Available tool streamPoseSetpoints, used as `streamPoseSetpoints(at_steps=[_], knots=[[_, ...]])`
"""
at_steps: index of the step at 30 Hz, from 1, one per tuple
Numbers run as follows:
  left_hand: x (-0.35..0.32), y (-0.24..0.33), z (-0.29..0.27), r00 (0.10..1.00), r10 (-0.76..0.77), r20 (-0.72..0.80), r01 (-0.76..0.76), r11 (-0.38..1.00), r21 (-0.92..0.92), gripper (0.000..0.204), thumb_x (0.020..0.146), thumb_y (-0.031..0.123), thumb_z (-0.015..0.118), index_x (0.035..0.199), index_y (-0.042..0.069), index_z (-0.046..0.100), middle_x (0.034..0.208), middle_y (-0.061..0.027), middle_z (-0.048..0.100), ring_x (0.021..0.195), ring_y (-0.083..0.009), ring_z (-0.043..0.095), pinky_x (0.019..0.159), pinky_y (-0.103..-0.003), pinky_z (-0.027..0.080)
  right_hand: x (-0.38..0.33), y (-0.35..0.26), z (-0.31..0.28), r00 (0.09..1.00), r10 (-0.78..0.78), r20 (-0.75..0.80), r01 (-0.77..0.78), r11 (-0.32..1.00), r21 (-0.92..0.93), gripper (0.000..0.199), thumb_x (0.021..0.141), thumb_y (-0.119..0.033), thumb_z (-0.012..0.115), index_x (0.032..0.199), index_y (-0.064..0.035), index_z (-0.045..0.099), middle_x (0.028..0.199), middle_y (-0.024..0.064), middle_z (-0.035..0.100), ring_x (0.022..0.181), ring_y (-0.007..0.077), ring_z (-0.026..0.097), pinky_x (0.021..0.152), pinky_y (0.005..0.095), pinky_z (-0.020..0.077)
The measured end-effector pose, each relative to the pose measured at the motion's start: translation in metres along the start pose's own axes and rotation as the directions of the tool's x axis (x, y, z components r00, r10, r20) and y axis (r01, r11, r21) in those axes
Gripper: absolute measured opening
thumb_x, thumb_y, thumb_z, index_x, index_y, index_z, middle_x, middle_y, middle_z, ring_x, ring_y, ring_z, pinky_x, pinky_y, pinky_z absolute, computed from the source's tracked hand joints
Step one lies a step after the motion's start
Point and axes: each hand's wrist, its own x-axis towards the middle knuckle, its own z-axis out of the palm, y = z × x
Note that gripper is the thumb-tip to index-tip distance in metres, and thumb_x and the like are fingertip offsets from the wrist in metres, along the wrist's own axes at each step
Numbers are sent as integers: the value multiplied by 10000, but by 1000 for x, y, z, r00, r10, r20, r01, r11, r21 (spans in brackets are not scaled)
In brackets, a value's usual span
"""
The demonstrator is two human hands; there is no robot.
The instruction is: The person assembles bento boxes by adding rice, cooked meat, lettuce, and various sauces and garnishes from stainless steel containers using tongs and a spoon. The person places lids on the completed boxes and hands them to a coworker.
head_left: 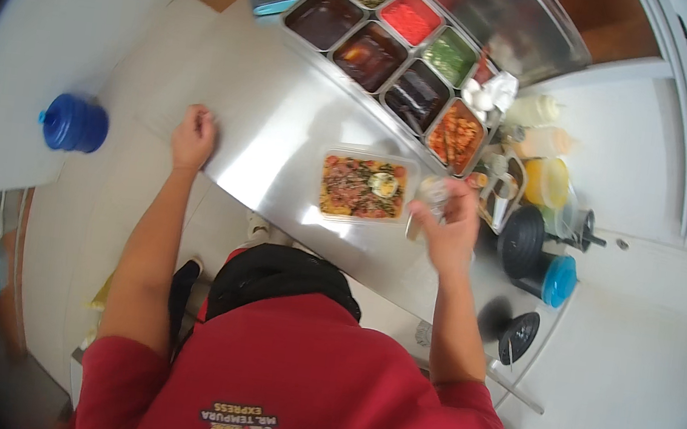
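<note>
Steel desk, a filled meal tray nearly dressed.
Clear tray sits mid-desk, already packed with colourful toppings and a pale egg-like piece; the right hand clasps a small shaker just beside its right edge, so a last sprinkle seems left. The left hand rests curled on the desk, grasping nothing.

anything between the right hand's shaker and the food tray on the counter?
Nothing visible. The right hand holds a small clear shaker just right of the clear food tray, with only bare steel counter between them. The left hand rests on the counter edge, well clear.
</note>
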Motion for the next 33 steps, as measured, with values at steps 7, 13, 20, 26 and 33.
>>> streamPoseSetpoints(at_steps=[7,13,20,26,33], knots=[[3,-1,1,1000,0,15,0,1000,2,117,832,194,497,883,89,506,649,-82,571,581,-230,574,544,-324,446,126,8,-110,780,-248,-575,275,961,-41,544,707,-137,713,1131,23,412,1008,112,533,886,175,531,770,275,429],[2,-3,2,999,33,-16,-32,999,31,115,833,195,500,872,88,511,626,-66,556,545,-201,548,530,-312,437,173,95,-114,774,-137,-618,-54,959,-280,556,654,-278,752,1048,27,505,945,140,578,846,211,553,756,301,431],[2,1,2,997,63,-42,-62,998,24,111,831,187,508,846,77,501,593,-51,533,490,-158,517,491,-279,413,172,132,-105,875,32,-483,-283,843,-457,593,602,-331,770,1006,27,524,922,167,593,846,257,569,752,321,438],[2,5,1,994,88,-62,-86,996,39,110,829,181,506,840,72,498,582,-60,525,483,-164,515,489,-280,415,172,90,-99,932,-31,-362,-288,543,-789,547,632,-320,728,1044,-15,538,947,188,593,876,325,568,770,369,439],[3,1,3,998,61,-30,-61,998,14,113,830,179,508,842,67,496,605,-61,542,504,-183,526,502,-290,423,190,14,-48,903,429,-3,-158,327,-932,344,729,-331,600,913,-42,630,908,149,626,840,318,596,738,382,470]])
